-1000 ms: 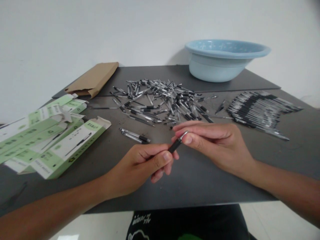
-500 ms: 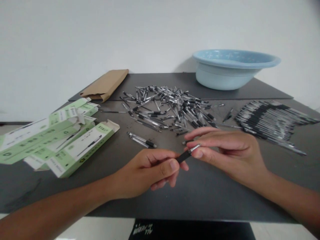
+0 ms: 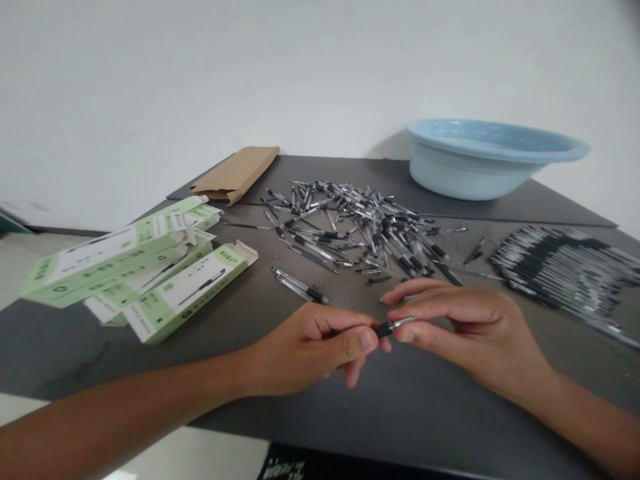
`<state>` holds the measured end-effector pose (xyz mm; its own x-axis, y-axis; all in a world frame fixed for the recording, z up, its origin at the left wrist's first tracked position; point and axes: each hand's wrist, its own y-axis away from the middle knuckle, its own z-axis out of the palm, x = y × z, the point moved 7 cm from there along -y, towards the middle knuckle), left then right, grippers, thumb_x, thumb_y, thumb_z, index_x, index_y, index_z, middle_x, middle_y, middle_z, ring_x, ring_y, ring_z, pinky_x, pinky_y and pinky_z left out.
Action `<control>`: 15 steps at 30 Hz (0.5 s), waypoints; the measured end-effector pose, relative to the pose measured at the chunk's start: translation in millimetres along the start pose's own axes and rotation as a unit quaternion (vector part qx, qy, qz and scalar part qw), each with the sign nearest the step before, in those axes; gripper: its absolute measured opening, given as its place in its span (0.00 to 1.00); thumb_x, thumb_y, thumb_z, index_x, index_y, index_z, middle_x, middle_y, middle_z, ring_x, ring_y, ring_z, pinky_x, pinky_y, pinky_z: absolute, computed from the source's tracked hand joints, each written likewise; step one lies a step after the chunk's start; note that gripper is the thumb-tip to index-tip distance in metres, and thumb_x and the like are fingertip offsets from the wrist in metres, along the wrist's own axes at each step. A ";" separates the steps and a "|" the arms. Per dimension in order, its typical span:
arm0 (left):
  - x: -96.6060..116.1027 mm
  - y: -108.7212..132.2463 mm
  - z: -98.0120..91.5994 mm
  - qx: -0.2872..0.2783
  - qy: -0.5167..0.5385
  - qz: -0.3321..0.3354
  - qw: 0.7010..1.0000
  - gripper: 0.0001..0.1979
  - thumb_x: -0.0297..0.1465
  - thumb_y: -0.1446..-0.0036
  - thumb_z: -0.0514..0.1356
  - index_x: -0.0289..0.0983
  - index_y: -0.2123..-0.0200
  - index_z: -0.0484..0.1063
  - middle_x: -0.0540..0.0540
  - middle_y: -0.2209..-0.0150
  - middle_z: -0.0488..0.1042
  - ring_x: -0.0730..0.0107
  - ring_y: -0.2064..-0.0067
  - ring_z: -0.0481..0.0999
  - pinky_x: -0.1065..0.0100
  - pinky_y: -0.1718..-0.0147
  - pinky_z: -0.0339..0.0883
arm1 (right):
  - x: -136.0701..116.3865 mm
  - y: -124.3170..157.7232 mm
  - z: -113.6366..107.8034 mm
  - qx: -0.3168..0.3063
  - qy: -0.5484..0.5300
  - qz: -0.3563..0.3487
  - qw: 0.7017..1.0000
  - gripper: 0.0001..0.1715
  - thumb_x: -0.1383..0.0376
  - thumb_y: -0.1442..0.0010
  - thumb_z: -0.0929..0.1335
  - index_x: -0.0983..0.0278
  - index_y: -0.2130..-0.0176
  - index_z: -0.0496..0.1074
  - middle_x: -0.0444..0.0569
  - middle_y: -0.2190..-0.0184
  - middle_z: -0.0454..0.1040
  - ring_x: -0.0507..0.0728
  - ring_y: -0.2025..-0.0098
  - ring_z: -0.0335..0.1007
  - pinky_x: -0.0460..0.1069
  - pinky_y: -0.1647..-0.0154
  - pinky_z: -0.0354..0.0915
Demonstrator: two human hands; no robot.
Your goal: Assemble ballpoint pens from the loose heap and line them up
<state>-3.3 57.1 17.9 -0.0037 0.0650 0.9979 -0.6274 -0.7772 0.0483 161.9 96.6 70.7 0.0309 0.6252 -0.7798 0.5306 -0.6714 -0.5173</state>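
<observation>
Between my two hands, above the front of the table, is a pen (image 3: 385, 330) with a black grip and a silvery tip pointing right. My left hand (image 3: 320, 347) is closed round its black grip, and the rest of the barrel is hidden in the palm. With thumb and forefinger, my right hand (image 3: 465, 327) pinches the silvery tip. Just beyond my left hand lie two clear pens (image 3: 300, 285) side by side. Farther back is a loose heap of pens and pen parts (image 3: 370, 223).
Green-and-white pen boxes (image 3: 195, 290) are stacked at the left, with a brown paper envelope (image 3: 237, 173) behind them. A light blue basin (image 3: 460, 170) stands at the back right. Many pens lie in a neat row (image 3: 565, 270) at the right. The dark grey table (image 3: 425, 407) meets a white wall.
The camera view has tilted and shifted, so everything on the table appears moved right and slightly lower. Both hands keep hold of the pen, and less of its black grip shows between them.
</observation>
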 end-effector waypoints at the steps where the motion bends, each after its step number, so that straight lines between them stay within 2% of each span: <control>1: -0.5 0.1 -0.2 -0.001 -0.002 0.000 1.000 0.23 0.48 0.25 0.59 0.33 0.54 0.81 0.52 0.75 0.73 0.78 0.77 0.62 0.75 0.78 0.56 | 0.3 0.0 0.3 -0.002 -0.001 0.002 1.000 0.14 0.63 0.39 0.81 0.47 0.54 0.88 0.42 0.64 0.89 0.56 0.55 0.88 0.46 0.54 0.83; 8: -0.7 0.6 1.9 -0.001 0.008 0.000 1.000 0.24 0.50 0.26 0.60 0.33 0.57 0.81 0.52 0.75 0.73 0.77 0.76 0.62 0.74 0.77 0.55 | 0.0 -0.3 2.6 -0.022 0.004 0.011 1.000 0.11 0.61 0.38 0.80 0.47 0.55 0.88 0.41 0.67 0.88 0.59 0.54 0.88 0.50 0.52 0.83; 15: -3.3 0.2 0.6 -0.009 0.003 0.000 1.000 0.22 0.47 0.25 0.59 0.33 0.56 0.81 0.52 0.75 0.73 0.78 0.76 0.63 0.75 0.77 0.56 | 3.9 1.1 1.5 -0.026 0.002 0.027 0.999 0.11 0.61 0.39 0.81 0.47 0.56 0.88 0.40 0.66 0.88 0.56 0.53 0.87 0.46 0.53 0.82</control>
<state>-3.0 56.3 14.6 -0.0074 0.0692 0.9976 -0.6411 -0.7660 0.0483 161.3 97.7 66.6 0.0638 0.5897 -0.8051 0.5708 -0.6833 -0.4553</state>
